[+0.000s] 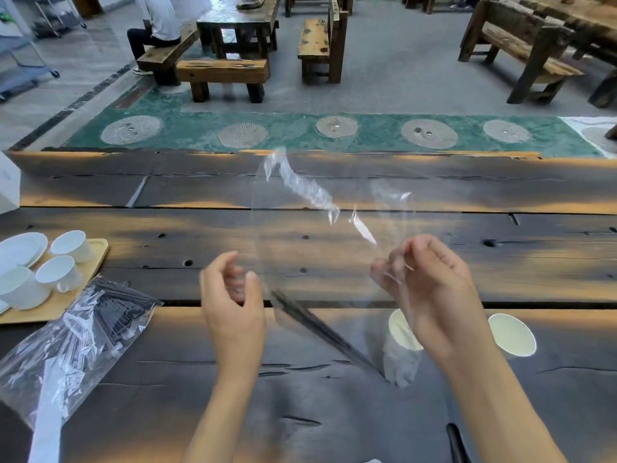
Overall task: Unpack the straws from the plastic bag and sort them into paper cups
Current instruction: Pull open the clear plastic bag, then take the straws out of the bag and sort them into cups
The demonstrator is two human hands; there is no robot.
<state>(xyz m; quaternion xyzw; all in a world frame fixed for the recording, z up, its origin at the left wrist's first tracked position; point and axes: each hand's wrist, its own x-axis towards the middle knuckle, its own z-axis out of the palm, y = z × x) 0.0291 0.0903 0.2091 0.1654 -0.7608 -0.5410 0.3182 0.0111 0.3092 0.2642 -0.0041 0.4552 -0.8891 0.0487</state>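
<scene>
A clear plastic bag (320,248) hangs in the air over the dark wooden table (167,228). A few black straws (320,329) lie slanted in its lower part. My right hand (430,282) pinches the bag's right edge. My left hand (233,302) is beside the bag's left edge, fingers curled and apart, with nothing clearly held. Two white paper cups stand below my right hand: one (399,329) partly hidden behind the wrist and the bag, the other (512,334) to its right. A second clear bag (76,342), full of black straws, lies on the table at the left.
A wooden tray (96,259) with white ceramic cups (71,245) and plates sits at the far left. A lone black straw (457,442) lies near the table's front edge at the right. Beyond the table are wooden benches and a seated person.
</scene>
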